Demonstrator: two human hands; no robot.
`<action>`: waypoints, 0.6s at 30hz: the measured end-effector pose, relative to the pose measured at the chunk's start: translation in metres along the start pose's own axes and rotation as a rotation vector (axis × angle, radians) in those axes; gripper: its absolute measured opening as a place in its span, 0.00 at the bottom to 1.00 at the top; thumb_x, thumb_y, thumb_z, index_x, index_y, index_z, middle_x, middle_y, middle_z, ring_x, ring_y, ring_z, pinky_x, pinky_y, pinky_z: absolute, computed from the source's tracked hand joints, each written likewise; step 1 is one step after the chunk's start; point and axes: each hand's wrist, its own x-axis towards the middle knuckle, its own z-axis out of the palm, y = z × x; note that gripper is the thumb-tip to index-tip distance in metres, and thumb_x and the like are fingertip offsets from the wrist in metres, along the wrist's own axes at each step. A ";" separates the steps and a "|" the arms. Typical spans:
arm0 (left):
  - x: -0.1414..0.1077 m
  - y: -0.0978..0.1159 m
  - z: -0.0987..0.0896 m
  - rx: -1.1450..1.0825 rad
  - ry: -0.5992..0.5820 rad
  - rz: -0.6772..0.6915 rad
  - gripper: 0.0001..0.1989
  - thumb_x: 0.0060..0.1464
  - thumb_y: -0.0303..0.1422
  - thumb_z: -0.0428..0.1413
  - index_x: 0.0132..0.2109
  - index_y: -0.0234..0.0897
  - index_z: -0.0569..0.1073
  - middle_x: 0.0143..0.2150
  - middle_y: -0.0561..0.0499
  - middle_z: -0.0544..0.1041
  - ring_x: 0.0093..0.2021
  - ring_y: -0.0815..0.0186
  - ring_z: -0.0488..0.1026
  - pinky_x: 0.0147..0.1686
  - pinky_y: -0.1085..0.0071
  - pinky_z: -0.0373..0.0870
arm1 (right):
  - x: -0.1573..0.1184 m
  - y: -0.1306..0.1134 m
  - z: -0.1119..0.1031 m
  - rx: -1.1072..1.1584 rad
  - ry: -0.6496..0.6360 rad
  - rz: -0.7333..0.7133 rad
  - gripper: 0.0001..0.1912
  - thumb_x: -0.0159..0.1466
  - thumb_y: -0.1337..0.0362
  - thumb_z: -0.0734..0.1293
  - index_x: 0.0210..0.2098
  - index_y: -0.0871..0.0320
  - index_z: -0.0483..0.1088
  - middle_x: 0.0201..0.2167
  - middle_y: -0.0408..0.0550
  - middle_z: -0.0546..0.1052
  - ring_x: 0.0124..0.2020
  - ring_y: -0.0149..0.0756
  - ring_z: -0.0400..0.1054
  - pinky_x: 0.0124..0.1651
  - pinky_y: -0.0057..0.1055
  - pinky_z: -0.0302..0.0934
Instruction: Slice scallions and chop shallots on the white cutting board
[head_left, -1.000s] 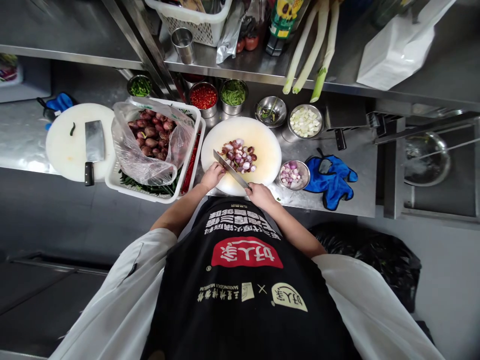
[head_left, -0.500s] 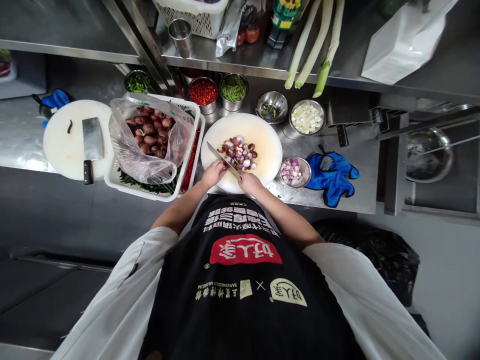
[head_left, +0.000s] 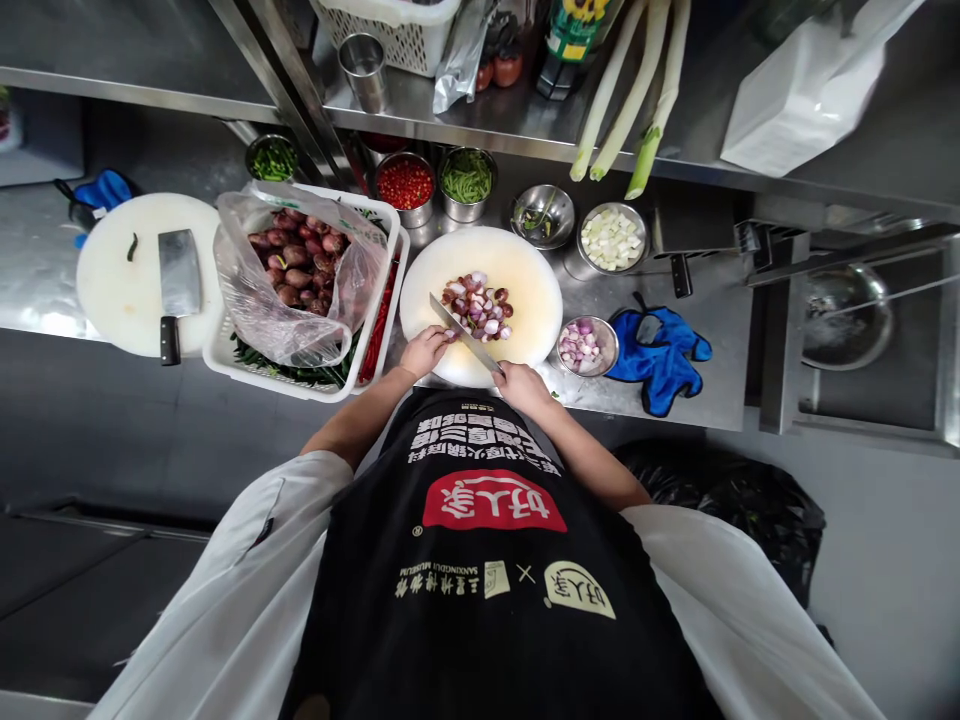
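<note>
A round white cutting board (head_left: 536, 300) lies in front of me with a heap of peeled and cut shallots (head_left: 478, 305) on it. My right hand (head_left: 523, 388) is wrapped round the handle of a kitchen knife (head_left: 469, 337), whose blade slants up and left across the board beside the heap. At the board's left edge, my left hand (head_left: 425, 350) has its fingers pinched together near the blade. A small pinkish piece, apparently a shallot, shows at its fingertips, partly hidden. To the right of the board stands a metal bowl of peeled shallots (head_left: 587, 346).
At left, a white basket (head_left: 247, 375) holds a plastic bag of unpeeled shallots (head_left: 298, 270) over green chillies. A cleaver (head_left: 178, 285) lies on a second board (head_left: 112, 290). Blue gloves (head_left: 660, 350) sit at right. Metal containers line the back, below a shelf with leeks (head_left: 619, 120).
My right hand and the knife have shifted slightly right and toward me. The left hand stays near the board's left edge, its fingertips a little apart from the blade.
</note>
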 end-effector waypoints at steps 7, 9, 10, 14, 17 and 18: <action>0.003 0.001 -0.007 0.100 -0.078 0.037 0.13 0.70 0.28 0.54 0.50 0.37 0.84 0.57 0.39 0.81 0.60 0.55 0.77 0.63 0.59 0.73 | -0.001 -0.009 -0.001 -0.007 -0.036 -0.010 0.17 0.79 0.58 0.59 0.54 0.58 0.77 0.51 0.60 0.84 0.51 0.50 0.79 0.50 0.34 0.65; 0.003 0.002 -0.007 0.110 -0.083 0.030 0.13 0.71 0.27 0.53 0.51 0.36 0.83 0.58 0.37 0.81 0.59 0.55 0.77 0.62 0.59 0.74 | 0.010 -0.015 0.004 -0.005 -0.051 0.002 0.18 0.79 0.59 0.59 0.55 0.59 0.77 0.52 0.61 0.83 0.52 0.49 0.79 0.51 0.34 0.66; 0.003 0.003 -0.007 0.108 -0.082 0.026 0.13 0.71 0.27 0.53 0.51 0.36 0.83 0.58 0.37 0.81 0.59 0.55 0.78 0.62 0.59 0.74 | 0.017 -0.018 0.007 -0.005 -0.057 0.008 0.18 0.79 0.60 0.58 0.55 0.59 0.77 0.53 0.61 0.83 0.53 0.49 0.79 0.51 0.34 0.66; 0.000 0.014 -0.011 0.080 -0.077 0.001 0.15 0.69 0.26 0.54 0.55 0.38 0.83 0.61 0.40 0.80 0.59 0.57 0.78 0.63 0.61 0.75 | 0.035 -0.022 0.012 0.006 -0.046 -0.009 0.19 0.79 0.59 0.58 0.56 0.59 0.77 0.55 0.60 0.83 0.55 0.48 0.78 0.51 0.32 0.65; -0.010 0.033 -0.030 0.062 -0.090 -0.006 0.16 0.67 0.26 0.56 0.57 0.40 0.83 0.62 0.43 0.80 0.60 0.58 0.79 0.62 0.63 0.76 | 0.029 -0.009 0.009 0.004 -0.017 -0.050 0.18 0.79 0.57 0.59 0.55 0.58 0.77 0.52 0.58 0.84 0.53 0.47 0.79 0.49 0.31 0.64; -0.016 0.039 -0.042 0.051 -0.077 0.010 0.16 0.68 0.27 0.56 0.57 0.40 0.83 0.61 0.43 0.80 0.59 0.58 0.79 0.61 0.63 0.76 | 0.024 -0.003 0.007 -0.009 0.003 -0.049 0.18 0.79 0.57 0.59 0.55 0.58 0.77 0.51 0.58 0.85 0.52 0.47 0.79 0.49 0.31 0.63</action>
